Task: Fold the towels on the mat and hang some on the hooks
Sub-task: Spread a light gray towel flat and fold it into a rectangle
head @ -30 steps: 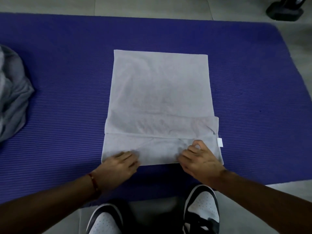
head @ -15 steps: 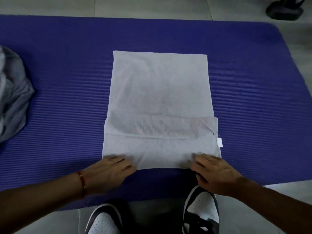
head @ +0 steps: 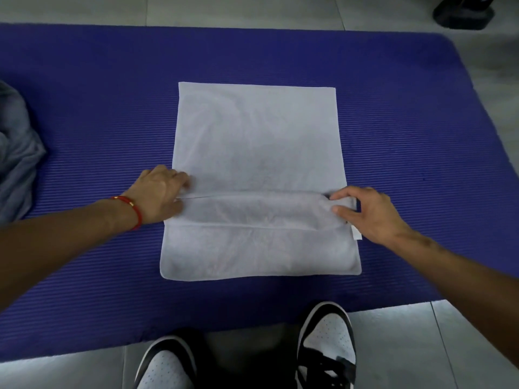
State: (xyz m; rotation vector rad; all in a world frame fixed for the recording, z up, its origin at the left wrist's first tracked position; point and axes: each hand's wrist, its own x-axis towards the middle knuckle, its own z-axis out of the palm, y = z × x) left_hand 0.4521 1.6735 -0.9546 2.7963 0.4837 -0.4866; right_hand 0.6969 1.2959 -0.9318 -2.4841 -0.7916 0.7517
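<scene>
A pale grey towel [head: 257,141] lies flat in the middle of the purple mat [head: 421,136], its near part folded over into a band across the lower half. My left hand [head: 160,192] pinches the left end of that folded edge. At the right end, my right hand [head: 368,211] pinches the same edge between thumb and fingers. A small white label [head: 356,234] sticks out by my right wrist.
A crumpled grey towel [head: 16,153] sits at the mat's left edge. My two black-and-white shoes [head: 325,343] stand on the tiled floor just off the mat's near edge. A dark stand base [head: 463,12] is at the far right corner.
Both hands have left the towel's near edge and moved up to the ends of the folded edge, where they now pinch it. The near fold lies wider.
</scene>
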